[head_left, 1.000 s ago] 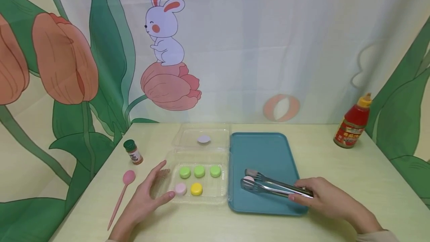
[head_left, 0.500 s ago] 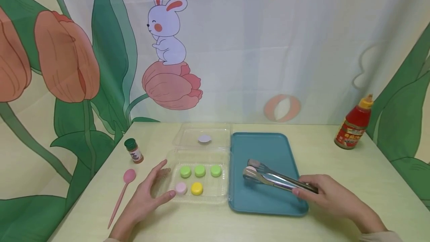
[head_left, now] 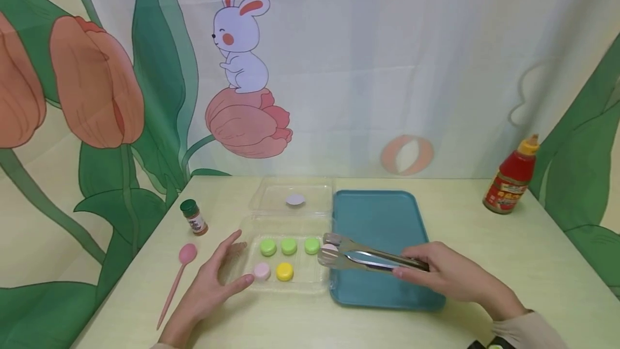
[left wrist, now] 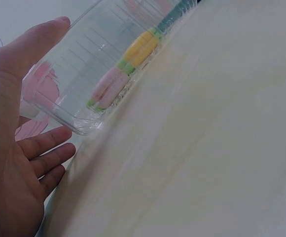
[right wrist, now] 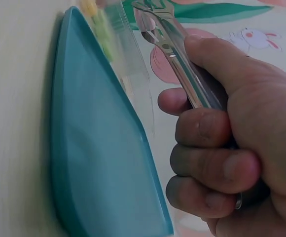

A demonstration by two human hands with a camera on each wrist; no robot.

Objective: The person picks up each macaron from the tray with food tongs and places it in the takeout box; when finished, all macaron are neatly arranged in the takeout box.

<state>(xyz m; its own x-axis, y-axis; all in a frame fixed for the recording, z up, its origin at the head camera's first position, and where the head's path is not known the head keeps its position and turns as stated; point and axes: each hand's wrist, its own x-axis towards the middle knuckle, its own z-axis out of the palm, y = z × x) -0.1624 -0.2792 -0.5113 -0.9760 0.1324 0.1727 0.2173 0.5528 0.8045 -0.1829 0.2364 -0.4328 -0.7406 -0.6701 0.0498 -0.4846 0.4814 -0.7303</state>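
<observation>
My right hand [head_left: 450,273] grips metal tongs [head_left: 375,253], its fingers curled round them in the right wrist view [right wrist: 207,153]. A pink macaron [head_left: 330,248] is pinched between the tong tips, above the right edge of a clear plastic box [head_left: 307,274]. Inside that box lie three green macarons [head_left: 288,246] in a row, with a pink one [head_left: 262,271] and a yellow one [head_left: 284,271] in front. Beside the box's left end, my left hand [head_left: 208,284] spreads its thumb and fingers, holding nothing; whether it touches the plastic I cannot tell.
A teal tray [head_left: 387,295] lies right of the box, under the tongs. The box's lid [head_left: 271,198] is folded back. On the left are a pink spoon [head_left: 187,253] and a green-capped spice jar [head_left: 195,218]; a red sauce bottle [head_left: 511,179] stands far right.
The tongs, with the pink macaron in their tips, have risen off the tray and moved left to the box's edge. The left hand has stayed in place.
</observation>
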